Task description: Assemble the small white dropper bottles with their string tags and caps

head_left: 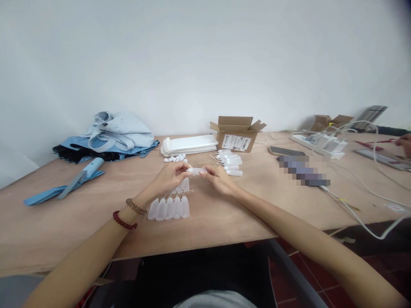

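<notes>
The left hand pinches the narrow end of a small plastic bottle, while the right hand grasps its other end between thumb and fingers. The bottle lies nearly level between the two hands, just above the worktop. The step in hand looks like fine fingertip work at the bottle's narrow end; whether a cap is already seated there is hidden by the fingers.

Just beyond the left hand is a cluster of small white pieces, probably caps. On the near side of the left hand lies a row of bottles with thin strands at their tops, and a couple more lie between that row and the hand. Just beyond the right hand lies another group of bottles, with a cardboard box behind them.

As I judge it, the next move calls for the right hand to keep the bottle steady and in line, and the left fingertips to press or turn gently, without squeezing the soft-looking body.
</notes>
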Available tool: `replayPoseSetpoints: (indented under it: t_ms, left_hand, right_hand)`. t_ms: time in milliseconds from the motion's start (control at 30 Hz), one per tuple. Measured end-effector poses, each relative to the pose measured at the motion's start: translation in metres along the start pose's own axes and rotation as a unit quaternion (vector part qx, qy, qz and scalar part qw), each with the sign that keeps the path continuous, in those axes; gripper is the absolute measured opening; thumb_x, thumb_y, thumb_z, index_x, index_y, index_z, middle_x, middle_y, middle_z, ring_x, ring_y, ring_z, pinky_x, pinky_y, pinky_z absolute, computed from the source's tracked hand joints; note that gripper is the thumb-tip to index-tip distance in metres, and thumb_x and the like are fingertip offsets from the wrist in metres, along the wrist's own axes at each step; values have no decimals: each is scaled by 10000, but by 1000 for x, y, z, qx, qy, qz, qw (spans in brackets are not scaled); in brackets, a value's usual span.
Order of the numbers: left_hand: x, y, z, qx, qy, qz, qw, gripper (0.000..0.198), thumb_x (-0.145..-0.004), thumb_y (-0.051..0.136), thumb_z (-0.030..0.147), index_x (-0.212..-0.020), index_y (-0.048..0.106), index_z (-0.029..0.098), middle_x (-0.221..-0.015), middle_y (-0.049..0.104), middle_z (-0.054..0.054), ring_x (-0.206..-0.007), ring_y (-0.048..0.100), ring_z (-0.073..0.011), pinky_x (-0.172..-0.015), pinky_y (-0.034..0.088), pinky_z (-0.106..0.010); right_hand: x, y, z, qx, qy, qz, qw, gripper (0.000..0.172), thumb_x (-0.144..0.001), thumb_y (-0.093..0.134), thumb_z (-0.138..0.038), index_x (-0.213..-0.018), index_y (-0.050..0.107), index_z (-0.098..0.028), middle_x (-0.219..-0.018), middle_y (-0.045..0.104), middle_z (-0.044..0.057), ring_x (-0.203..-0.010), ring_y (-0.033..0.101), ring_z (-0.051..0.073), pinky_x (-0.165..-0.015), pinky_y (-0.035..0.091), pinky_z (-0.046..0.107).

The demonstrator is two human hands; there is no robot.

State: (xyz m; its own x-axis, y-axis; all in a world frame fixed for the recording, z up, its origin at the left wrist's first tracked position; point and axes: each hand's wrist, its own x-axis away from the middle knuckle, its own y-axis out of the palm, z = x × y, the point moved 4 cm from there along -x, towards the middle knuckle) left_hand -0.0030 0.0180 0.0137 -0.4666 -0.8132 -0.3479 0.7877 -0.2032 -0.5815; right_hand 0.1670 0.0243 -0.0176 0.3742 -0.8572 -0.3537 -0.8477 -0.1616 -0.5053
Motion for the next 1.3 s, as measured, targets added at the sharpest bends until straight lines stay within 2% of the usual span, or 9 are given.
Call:
replayPoseSetpoints:
  t_ms: [133,267,367,567,700,867,1000,1133,1300]
  left_hand:
    - [0,0,0,-18,9,8,1000,161,-812,530,276,-845,634,158,-841,657,-58,-791,588,-182,-736,458,-295]
    - [1,0,3,-39,21,4,999,150,-815,524,256,-845,636,160,-861,665,-58,-787,586,-177,-745,454,-290]
    - [0,0,6,-51,33,11,998,153,-822,522,262,-850,634,162,-857,666,-54,-785,586,-174,-737,446,-281]
    - [-4,-16,-10,-131,-31,60,989,250,-824,512,374,-799,643,162,-809,688,-57,-745,599,-191,-696,438,-278]
    - [-6,-46,-48,-255,-106,132,952,212,-800,494,326,-771,641,176,-811,699,-72,-760,617,-225,-677,431,-297]
    - [-6,-66,-89,-345,-143,122,919,245,-795,439,259,-854,651,152,-873,681,-112,-829,605,-259,-743,445,-349]
    - [-6,-70,-105,-378,-122,118,910,351,-783,429,241,-1049,625,122,-1065,618,-168,-1025,552,-308,-893,419,-422]
    - [-9,-67,-113,-364,-48,92,926,435,-784,407,215,-1176,572,125,-1282,526,-163,-1242,424,-300,-1049,298,-448]
    - [-14,-59,-126,-339,-21,34,940,471,-790,364,169,-1218,558,129,-1349,506,-147,-1288,404,-275,-1080,259,-476]
  right_hand:
    - [0,3,4,-122,48,-38,991,390,-829,513,-497,-615,466,-175,-535,388,-49,-506,344,90,-510,249,237]
    - [-2,10,7,-265,106,-86,954,426,-737,602,-569,-681,561,-149,-519,316,-71,-466,293,76,-485,267,238]
    - [-3,12,8,-286,124,-94,945,454,-721,607,-591,-705,590,-137,-502,279,-82,-454,264,74,-476,262,239]
    - [-11,-22,2,-34,27,-7,999,413,-845,479,-486,-571,442,-179,-535,443,-27,-530,409,106,-562,308,251]
    - [-13,-66,4,142,-2,97,985,298,-867,445,-392,-685,531,-172,-593,522,-10,-589,467,130,-587,322,244]
    - [-13,-101,14,209,57,99,971,252,-846,450,-292,-670,564,-152,-653,606,35,-609,538,151,-606,363,254]
    - [-13,-109,20,212,107,29,971,185,-816,476,-209,-704,601,-132,-702,644,64,-608,563,154,-608,396,260]
    - [-13,-113,24,170,127,6,977,147,-795,499,-170,-764,630,-112,-720,659,80,-595,573,154,-587,422,261]
    - [-12,-116,27,189,152,0,970,150,-779,491,-120,-760,639,-106,-730,678,88,-584,577,150,-574,419,256]
